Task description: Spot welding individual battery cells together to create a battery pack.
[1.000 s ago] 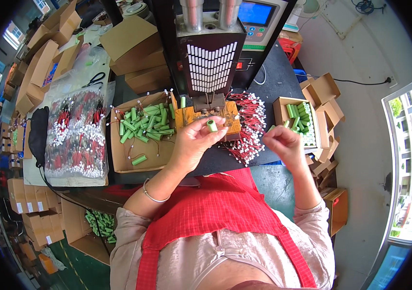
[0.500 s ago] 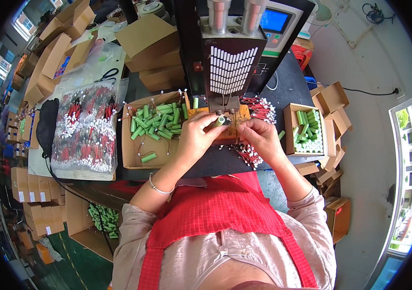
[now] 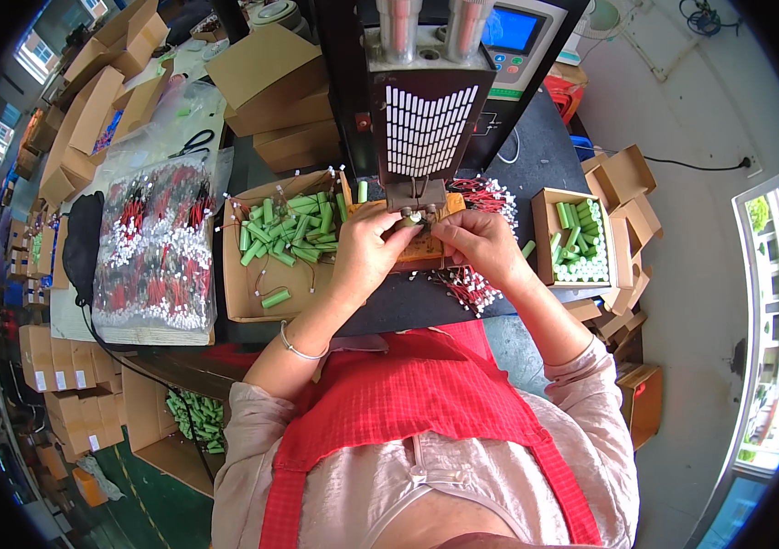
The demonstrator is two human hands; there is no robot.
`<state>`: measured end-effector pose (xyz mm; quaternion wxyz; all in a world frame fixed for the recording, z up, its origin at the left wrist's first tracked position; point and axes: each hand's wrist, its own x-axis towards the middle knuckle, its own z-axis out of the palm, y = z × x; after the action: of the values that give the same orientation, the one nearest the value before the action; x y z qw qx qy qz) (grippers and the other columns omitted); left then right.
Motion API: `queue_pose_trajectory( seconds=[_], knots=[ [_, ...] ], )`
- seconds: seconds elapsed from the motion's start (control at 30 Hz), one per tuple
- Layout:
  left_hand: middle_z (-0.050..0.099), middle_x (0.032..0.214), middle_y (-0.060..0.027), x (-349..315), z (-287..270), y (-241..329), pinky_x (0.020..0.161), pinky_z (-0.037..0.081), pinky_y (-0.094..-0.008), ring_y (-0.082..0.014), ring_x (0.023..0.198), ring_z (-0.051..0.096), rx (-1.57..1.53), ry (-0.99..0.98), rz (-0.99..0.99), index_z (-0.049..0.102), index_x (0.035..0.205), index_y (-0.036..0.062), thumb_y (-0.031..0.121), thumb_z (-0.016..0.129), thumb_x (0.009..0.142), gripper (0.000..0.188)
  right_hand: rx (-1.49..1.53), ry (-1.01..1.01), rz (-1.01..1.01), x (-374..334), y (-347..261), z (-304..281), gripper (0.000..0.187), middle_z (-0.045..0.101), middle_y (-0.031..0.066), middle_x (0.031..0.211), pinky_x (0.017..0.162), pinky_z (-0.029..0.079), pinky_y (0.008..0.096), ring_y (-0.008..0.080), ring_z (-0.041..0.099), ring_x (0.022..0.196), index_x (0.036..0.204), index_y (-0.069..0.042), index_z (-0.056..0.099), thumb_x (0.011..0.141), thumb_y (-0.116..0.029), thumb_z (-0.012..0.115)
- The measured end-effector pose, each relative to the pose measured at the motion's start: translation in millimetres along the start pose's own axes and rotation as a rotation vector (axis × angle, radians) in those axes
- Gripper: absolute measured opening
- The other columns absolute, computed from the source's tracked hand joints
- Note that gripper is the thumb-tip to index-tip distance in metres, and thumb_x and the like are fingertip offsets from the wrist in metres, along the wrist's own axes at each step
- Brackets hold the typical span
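Note:
A green cylindrical battery cell (image 3: 410, 220) is held end-up between the thumb and fingers of my left hand (image 3: 369, 252), just under the electrode tips of a black spot-welding machine (image 3: 428, 128). My fingers cover most of the cell. My right hand (image 3: 485, 245) is pinched close to the cell's right side; what sits between its fingertips is too small to make out. Below both hands lies an orange-brown work block (image 3: 426, 245). Bundles of red and black wires with white connectors (image 3: 472, 291) lie by the right hand.
On the left stands an open carton of green cells with leads (image 3: 241, 293), beside a bagged stack of wire leads (image 3: 156, 247). A smaller box of cells (image 3: 543, 240) is on the right. Black scissors (image 3: 193, 144) lie farther back. A box of cells (image 3: 156, 430) stands low at left.
Both hands have moved slightly forward, bringing the cell closer under the electrode tips. The whole view has shifted a little. Both hands keep their pinched grip.

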<state>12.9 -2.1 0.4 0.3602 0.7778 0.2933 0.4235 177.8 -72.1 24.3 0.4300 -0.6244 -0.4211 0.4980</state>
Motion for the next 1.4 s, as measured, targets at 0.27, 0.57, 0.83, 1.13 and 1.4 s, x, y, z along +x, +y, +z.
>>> queue_pose_trajectory(
  seconds=[0.27, 0.57, 0.83, 1.13, 1.4],
  knots=[
    [0.064, 0.076, -0.0074, -11, -8, 4, 0.061, 0.048, -0.0240, -0.0131, 0.071, 0.061, -0.094, -0.065, -0.298, 0.062, 0.093, -0.0018, 0.003, 0.068, 0.074, 0.020, 0.085, -0.177, -0.025, -15, -4, -13, 0.023, 0.062, 0.0029, 0.075, 0.067, 0.049, 0.0214, 0.0079, 0.058, 0.071, 0.099, 0.002, 0.062, 0.082, -0.015, 0.064],
    [0.060, 0.093, -0.0051, -20, -18, 6, 0.075, 0.049, -0.0217, -0.0101, 0.083, 0.058, -0.886, -0.067, -0.498, 0.057, 0.092, 0.0011, -0.002, 0.064, 0.078, 0.016, -0.035, -0.151, -0.195, -28, 6, -12, 0.014, 0.063, 0.0030, 0.075, 0.064, 0.049, 0.0208, 0.0074, 0.058, 0.069, 0.090, 0.001, 0.065, 0.083, -0.010, 0.062],
    [0.066, 0.084, -0.0082, -13, -3, -4, 0.065, 0.050, -0.0239, -0.0107, 0.074, 0.062, -0.177, -0.010, -0.237, 0.062, 0.096, -0.0021, 0.001, 0.068, 0.074, 0.024, 0.040, -0.011, -0.117, -5, 0, 9, 0.020, 0.058, -0.0007, 0.065, 0.048, 0.041, 0.0171, 0.0024, 0.047, 0.052, 0.084, -0.001, 0.061, 0.087, -0.021, 0.059],
    [0.064, 0.083, -0.0131, -6, -2, -2, 0.064, 0.048, -0.0282, -0.0215, 0.073, 0.063, -0.083, 0.008, -0.133, 0.064, 0.092, -0.0004, -0.001, 0.064, 0.073, 0.020, 0.000, 0.013, -0.088, 7, -2, 14, 0.026, 0.055, -0.0010, 0.060, 0.044, 0.038, 0.0188, 0.0027, 0.045, 0.048, 0.073, -0.002, 0.060, 0.087, -0.024, 0.058],
    [0.063, 0.075, -0.0113, -7, -3, 2, 0.061, 0.047, -0.0266, -0.0180, 0.066, 0.061, -0.078, 0.007, -0.151, 0.063, 0.089, -0.0036, 0.002, 0.066, 0.073, 0.017, -0.025, 0.023, -0.158, 4, 3, 17, 0.026, 0.057, 0.0006, 0.061, 0.048, 0.042, 0.0193, 0.0043, 0.051, 0.053, 0.082, 0.001, 0.063, 0.088, -0.024, 0.057]
  ],
)
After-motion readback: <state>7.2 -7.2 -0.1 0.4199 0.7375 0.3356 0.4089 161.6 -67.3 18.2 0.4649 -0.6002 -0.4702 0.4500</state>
